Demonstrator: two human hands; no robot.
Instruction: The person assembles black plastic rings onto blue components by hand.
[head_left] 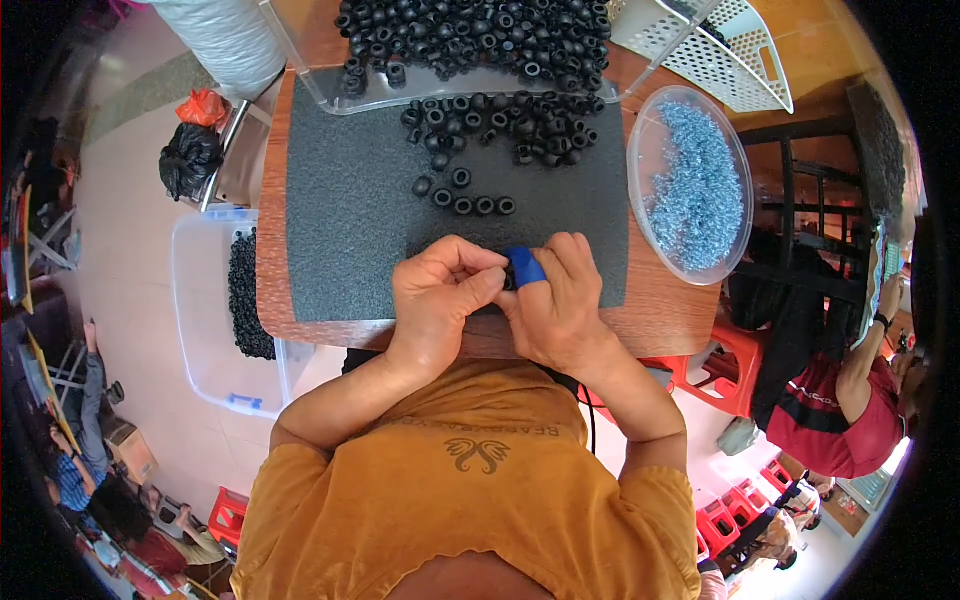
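Observation:
My left hand and my right hand meet over the near part of a dark grey mat. A small black hollow cap, mostly hidden, sits in the pinch of my right hand; a blue wrap covers a finger there. My left thumb and forefinger are pressed together against the cap's side, and whatever they hold is hidden. Beyond my hands stands a short row of black caps, with a looser heap behind it. A clear bin full of such caps lies at the far edge.
To the right, an oval clear tray holds many tiny light-blue pieces. A white perforated basket stands farther back. On the floor at left is a clear tub with black parts. A red stool and a person in red are at right.

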